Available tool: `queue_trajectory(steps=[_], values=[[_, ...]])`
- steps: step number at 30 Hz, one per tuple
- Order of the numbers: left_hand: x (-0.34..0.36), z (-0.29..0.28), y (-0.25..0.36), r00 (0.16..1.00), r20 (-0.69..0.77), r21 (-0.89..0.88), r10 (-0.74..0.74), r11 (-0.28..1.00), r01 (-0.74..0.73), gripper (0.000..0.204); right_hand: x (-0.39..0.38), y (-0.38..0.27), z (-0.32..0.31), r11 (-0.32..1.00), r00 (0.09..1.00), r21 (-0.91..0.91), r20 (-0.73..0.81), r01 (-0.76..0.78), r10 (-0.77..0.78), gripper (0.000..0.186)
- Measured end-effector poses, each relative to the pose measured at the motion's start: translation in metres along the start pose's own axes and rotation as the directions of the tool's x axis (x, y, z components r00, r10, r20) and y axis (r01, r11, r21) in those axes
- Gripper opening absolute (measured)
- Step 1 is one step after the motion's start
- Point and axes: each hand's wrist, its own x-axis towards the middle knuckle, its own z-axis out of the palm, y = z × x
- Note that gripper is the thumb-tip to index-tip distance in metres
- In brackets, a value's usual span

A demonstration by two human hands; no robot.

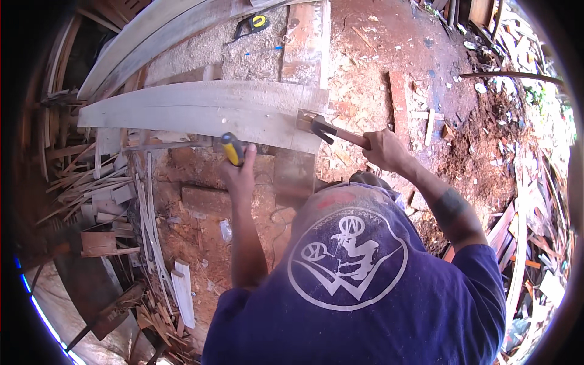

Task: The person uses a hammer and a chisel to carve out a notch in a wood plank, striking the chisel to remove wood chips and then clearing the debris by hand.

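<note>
My left hand is closed round a hand tool with a yellow-and-black handle, just off the near edge of a long pale board. The handle's top points away from me; its working end is hidden, so I cannot tell its exact kind. My right hand grips the wooden handle of a claw hammer. Its dark claw lies over the board's right end, beside a small brownish block-like piece; whether they touch I cannot tell.
Beyond the board, a yellow-and-black tape measure lies amid sawdust. Curved planks stretch across the upper left. Thin wood strips are heaped at left, and more scrap lines the right edge. A reddish plank rests on the littered ground.
</note>
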Motion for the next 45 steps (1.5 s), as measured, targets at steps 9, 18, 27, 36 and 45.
queue_trajectory(steps=[9, 18, 27, 36, 45], values=[[0.001, 0.025, -0.020, 0.987, 0.146, 0.262, 0.071, 0.959, -0.108, 0.048, -0.008, 0.019, 0.005, 0.896, 1.000, 0.443, 0.022, -0.008, -0.002, 0.022], [0.016, 0.061, 0.021, 0.941, 0.338, 0.405, 0.026, 0.899, -0.170, 0.038, -0.042, 0.042, 0.015, 0.707, 0.953, 0.650, 0.097, -0.279, 0.287, 0.025], [0.026, 0.157, 0.069, 0.759, 0.648, 0.705, -0.061, 0.425, -0.568, 0.060, -0.089, 0.096, 0.075, 0.532, 0.809, 0.681, 0.155, -0.503, 0.567, 0.029], [0.052, 0.157, 0.059, 0.752, 0.658, 0.609, -0.049, 0.622, -0.492, 0.039, -0.105, 0.102, 0.048, 0.498, 0.762, 0.678, 0.142, -0.540, 0.632, 0.030], [0.124, 0.032, 0.081, 0.864, 0.468, 0.524, 0.184, 0.730, -0.439, 0.032, -0.102, 0.107, 0.072, 0.518, 0.768, 0.691, 0.085, -0.505, 0.635, 0.032]])
